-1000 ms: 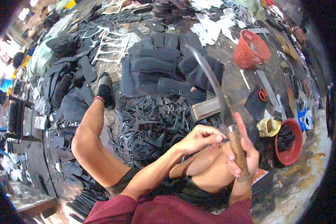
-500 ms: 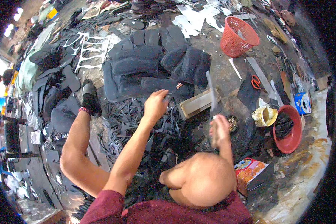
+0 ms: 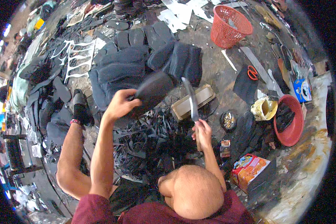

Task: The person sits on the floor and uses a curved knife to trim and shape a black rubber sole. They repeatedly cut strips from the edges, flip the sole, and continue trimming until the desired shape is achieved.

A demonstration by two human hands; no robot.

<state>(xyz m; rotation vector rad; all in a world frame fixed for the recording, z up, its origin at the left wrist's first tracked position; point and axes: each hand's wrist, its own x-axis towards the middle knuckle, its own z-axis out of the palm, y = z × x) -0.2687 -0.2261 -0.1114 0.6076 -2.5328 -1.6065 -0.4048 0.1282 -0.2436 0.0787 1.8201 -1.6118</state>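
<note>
Between the thumb and fingers of my left hand (image 3: 124,105) is a black, sole-shaped foam piece (image 3: 153,91), raised and blurred by motion. My right hand (image 3: 203,133) is wrapped round the handle of a long knife (image 3: 190,95), its curved blade pointing up and away from me. Behind the blade lies a pale rectangular block (image 3: 205,96), possibly a sharpening stone; I cannot tell whether they touch. Rows of similar black sole pieces (image 3: 121,63) lie just beyond my left hand. Below both hands spreads a heap of thin black offcut strips (image 3: 138,140).
At the far right stands a red perforated basket (image 3: 231,30). Orange-handled scissors (image 3: 252,72), a cream container (image 3: 264,110), a red basin (image 3: 295,123) and a colourful box (image 3: 248,170) lie to the right. A dish of cigarette butts (image 3: 228,121) is near my right hand. White cutout strips (image 3: 78,56) lie left.
My left hand has picked up a black sole piece and moved left with it. My right hand has brought the knife left, near the pale block. The whole view has shifted slightly.
</note>
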